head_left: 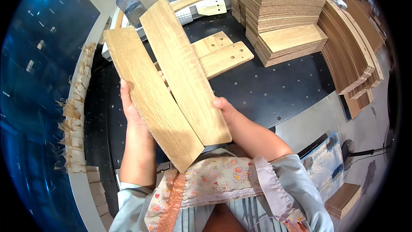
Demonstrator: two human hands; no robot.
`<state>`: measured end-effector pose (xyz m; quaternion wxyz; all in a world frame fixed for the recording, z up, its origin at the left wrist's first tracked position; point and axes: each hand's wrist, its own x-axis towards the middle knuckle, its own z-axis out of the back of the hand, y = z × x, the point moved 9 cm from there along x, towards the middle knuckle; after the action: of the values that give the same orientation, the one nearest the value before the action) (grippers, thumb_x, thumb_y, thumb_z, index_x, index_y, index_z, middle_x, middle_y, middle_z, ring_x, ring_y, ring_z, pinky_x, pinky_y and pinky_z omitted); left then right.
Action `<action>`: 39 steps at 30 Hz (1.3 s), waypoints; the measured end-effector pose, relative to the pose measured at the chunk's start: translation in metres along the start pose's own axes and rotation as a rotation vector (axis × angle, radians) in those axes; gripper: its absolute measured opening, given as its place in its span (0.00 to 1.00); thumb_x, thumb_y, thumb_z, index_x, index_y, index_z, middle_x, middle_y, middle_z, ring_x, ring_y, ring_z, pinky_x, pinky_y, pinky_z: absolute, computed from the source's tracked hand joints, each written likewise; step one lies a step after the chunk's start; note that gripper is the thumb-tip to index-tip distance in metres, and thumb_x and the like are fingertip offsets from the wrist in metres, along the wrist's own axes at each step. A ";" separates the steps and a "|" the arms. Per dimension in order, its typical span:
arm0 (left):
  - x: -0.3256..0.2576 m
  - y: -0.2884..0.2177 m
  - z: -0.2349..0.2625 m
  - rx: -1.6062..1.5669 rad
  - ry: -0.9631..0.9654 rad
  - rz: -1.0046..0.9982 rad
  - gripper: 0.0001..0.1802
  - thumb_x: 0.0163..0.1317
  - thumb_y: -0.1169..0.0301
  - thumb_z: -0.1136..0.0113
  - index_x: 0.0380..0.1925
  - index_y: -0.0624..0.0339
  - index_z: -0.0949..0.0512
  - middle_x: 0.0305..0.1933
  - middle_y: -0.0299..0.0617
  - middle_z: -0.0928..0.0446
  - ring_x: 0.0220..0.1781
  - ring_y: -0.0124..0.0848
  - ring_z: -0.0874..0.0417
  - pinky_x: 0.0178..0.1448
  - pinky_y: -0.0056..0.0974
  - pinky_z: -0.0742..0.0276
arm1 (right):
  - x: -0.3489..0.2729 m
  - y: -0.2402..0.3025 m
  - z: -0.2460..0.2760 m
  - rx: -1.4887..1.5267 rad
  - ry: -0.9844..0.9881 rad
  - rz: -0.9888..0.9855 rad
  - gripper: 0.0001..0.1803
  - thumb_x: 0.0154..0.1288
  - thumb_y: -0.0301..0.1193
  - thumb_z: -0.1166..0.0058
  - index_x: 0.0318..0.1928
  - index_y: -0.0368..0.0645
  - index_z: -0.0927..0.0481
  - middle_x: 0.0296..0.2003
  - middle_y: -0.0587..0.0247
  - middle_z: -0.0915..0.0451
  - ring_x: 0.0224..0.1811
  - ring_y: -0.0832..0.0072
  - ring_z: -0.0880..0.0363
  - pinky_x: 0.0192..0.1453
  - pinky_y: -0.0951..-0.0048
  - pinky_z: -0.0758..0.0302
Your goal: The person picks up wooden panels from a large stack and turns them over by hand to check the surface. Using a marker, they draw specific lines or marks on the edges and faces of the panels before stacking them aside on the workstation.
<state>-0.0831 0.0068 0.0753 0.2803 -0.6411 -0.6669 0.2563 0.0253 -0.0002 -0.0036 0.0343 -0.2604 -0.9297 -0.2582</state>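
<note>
Both forearms rise from lower edge, bare below rolled sleeves. Left hand (131, 107) raised, thumb up, fingers hidden, probably curled behind. Right hand (226, 109) gripping, thumb forward.

Two long wood-grain boards held up above the bench, both tilted, long axes running upper-left to lower-right. Left board (150, 96): light oak veneer face, raw particleboard edge showing at its lower end, gripped along its left edge by the left hand (131, 111). Right board (184, 71): same finish, lies partly over the left board, overlapping along its right side; the right hand (227, 111) holds its right edge near the lower end, thumb on the face. Lower ends sit close to the person's chest.
</note>
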 end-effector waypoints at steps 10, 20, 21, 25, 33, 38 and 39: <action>-0.004 -0.002 -0.023 -0.064 0.279 0.046 0.50 0.53 0.35 0.55 0.60 0.69 0.46 0.55 0.59 0.34 0.54 0.46 0.26 0.52 0.50 0.24 | 0.003 0.007 -0.009 0.185 0.264 0.050 0.52 0.44 0.50 0.43 0.65 0.39 0.49 0.57 0.41 0.38 0.56 0.56 0.31 0.54 0.55 0.27; -0.005 -0.010 0.005 0.033 -0.054 -0.063 0.45 0.54 0.36 0.56 0.55 0.70 0.39 0.52 0.55 0.31 0.53 0.44 0.26 0.53 0.48 0.26 | 0.004 0.016 0.000 -0.002 0.211 0.099 0.49 0.47 0.46 0.42 0.65 0.36 0.49 0.59 0.41 0.39 0.58 0.58 0.32 0.55 0.57 0.28; -0.005 -0.007 0.010 0.025 -0.038 -0.041 0.44 0.55 0.36 0.57 0.54 0.69 0.37 0.51 0.53 0.29 0.52 0.42 0.25 0.52 0.47 0.25 | 0.003 0.016 0.001 -0.121 0.133 0.111 0.49 0.47 0.46 0.41 0.65 0.36 0.48 0.59 0.42 0.39 0.58 0.59 0.33 0.56 0.58 0.29; 0.002 0.004 0.027 0.070 -0.151 -0.097 0.41 0.54 0.40 0.49 0.55 0.64 0.36 0.50 0.50 0.28 0.52 0.43 0.26 0.53 0.48 0.26 | -0.001 0.013 -0.005 -0.674 -0.146 0.232 0.51 0.46 0.45 0.35 0.65 0.34 0.47 0.59 0.47 0.38 0.60 0.63 0.36 0.63 0.65 0.38; -0.017 -0.011 0.056 0.241 -0.134 -0.211 0.37 0.50 0.55 0.39 0.55 0.65 0.36 0.50 0.53 0.28 0.51 0.43 0.25 0.55 0.44 0.27 | 0.012 -0.029 -0.040 -1.520 -0.122 0.331 0.53 0.50 0.53 0.40 0.67 0.40 0.53 0.58 0.40 0.42 0.61 0.49 0.43 0.64 0.60 0.42; -0.024 -0.071 0.042 0.657 -0.115 -0.307 0.42 0.42 0.69 0.38 0.60 0.63 0.43 0.47 0.43 0.30 0.51 0.34 0.28 0.54 0.37 0.30 | 0.006 -0.012 -0.038 -1.630 -0.072 0.274 0.45 0.55 0.50 0.44 0.66 0.43 0.49 0.62 0.42 0.44 0.64 0.48 0.45 0.66 0.58 0.44; -0.025 -0.084 0.041 0.803 -0.144 -0.329 0.44 0.39 0.72 0.37 0.61 0.62 0.43 0.47 0.43 0.30 0.51 0.34 0.28 0.55 0.37 0.31 | -0.002 0.001 -0.029 -1.647 -0.130 0.290 0.42 0.55 0.47 0.44 0.65 0.42 0.45 0.61 0.43 0.41 0.63 0.50 0.43 0.65 0.58 0.43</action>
<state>-0.1707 -0.0212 0.1037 0.4971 -0.3471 -0.6256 0.4909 0.0250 -0.0148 0.0216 -0.1877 -0.3334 -0.4015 -0.8321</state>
